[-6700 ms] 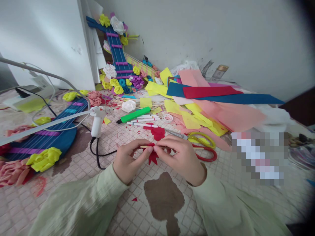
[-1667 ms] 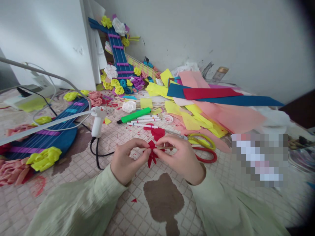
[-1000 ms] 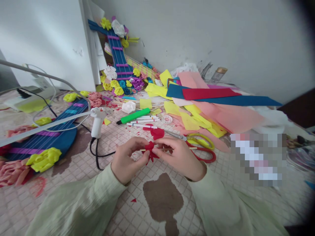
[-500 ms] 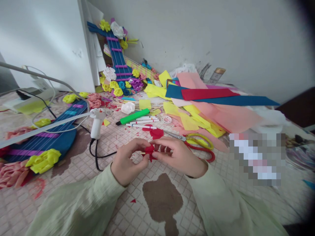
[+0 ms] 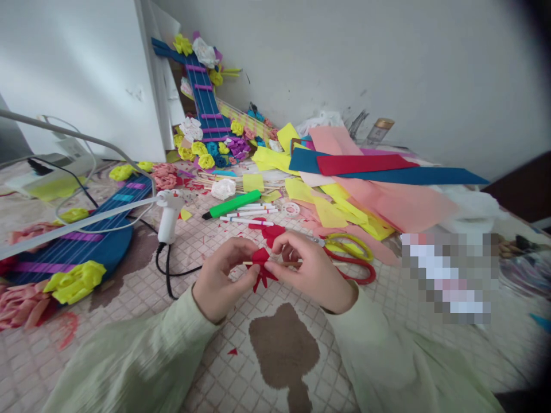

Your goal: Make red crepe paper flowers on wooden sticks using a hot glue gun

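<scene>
Between my hands is a red crepe paper piece [image 5: 260, 256] with pointed, petal-like ends hanging below my fingertips. A thin wooden stick [image 5: 293, 264] runs sideways across it. My left hand [image 5: 224, 276] pinches the paper at its left side, near the stick's left end. My right hand [image 5: 310, 269] grips the stick, its thumb and fingertips at the paper's right edge; the stick's right end is hidden in that hand. Just beyond my right fingers lies more red paper [image 5: 272, 234]. Scissors [image 5: 350, 248] with yellow and red handles rest beside my right hand.
A white glue gun [image 5: 167, 218] with a black cord stands left of my hands. A green marker [image 5: 235, 204] and several white pens lie ahead. Crepe strips [image 5: 379, 195] spread at the right. Blue guitar-shaped crafts [image 5: 116, 229] with paper flowers are at the left and back.
My right fingers have shifted and opened a little, showing more of the stick. The red paper has turned, and its pointed ends now hang lower and more spread.
</scene>
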### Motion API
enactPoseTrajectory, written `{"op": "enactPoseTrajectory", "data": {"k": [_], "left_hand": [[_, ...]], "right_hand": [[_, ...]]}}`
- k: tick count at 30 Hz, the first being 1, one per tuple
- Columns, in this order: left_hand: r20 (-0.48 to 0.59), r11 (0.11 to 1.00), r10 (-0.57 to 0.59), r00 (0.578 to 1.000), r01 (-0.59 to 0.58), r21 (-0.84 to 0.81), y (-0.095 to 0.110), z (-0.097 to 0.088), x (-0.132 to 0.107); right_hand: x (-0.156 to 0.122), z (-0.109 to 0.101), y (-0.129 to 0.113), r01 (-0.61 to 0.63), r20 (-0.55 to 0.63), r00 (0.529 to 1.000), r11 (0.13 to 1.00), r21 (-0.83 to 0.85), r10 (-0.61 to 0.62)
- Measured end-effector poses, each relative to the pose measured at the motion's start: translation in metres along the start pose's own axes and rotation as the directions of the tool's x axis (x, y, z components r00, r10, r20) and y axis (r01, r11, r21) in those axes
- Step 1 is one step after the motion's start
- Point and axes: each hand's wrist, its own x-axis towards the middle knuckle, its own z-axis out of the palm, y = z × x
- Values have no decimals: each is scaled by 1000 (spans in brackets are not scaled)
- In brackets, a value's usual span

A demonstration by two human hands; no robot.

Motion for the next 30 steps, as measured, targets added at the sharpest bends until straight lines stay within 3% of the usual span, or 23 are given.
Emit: {"op": "enactPoseTrajectory", "data": {"k": [6,16,24,27,30], "left_hand": [[-14,998,-46,999,46,-50,0,1,1],[4,1000,4,1000,-4,-24,-3,-1,-1],[5,990,-73,997,73,-122,-4,0,0],[19,990,-66,998,68,-120,-3,-2,0],[68,988,-60,996,69,-138,-3,-4,-1]], "right_hand": [[-1,4,-1,73,-13,997,997,8,-73],[1,1,3,92,59,994,996,22,-93],[0,2,-1,-18,35,999,998,62,16],[0,-3,0,-99,142,987,984,149,77],[2,-10,1,-217,289,945,952,214,151]]}}
